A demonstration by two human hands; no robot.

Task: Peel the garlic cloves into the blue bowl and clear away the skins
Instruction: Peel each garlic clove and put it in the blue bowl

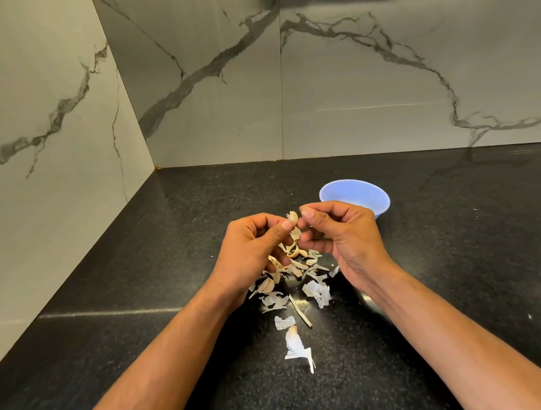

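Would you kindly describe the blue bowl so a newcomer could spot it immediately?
On the black speckled countertop, look just beyond the right hand, toward the marble wall. The blue bowl sits there, the only coloured, round thing; the garlic skins nearer the person are pale flakes.

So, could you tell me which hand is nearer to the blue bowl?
Right. The right hand overlaps the blue bowl's near rim in this view; the left hand sits further left, both pinching the garlic clove.
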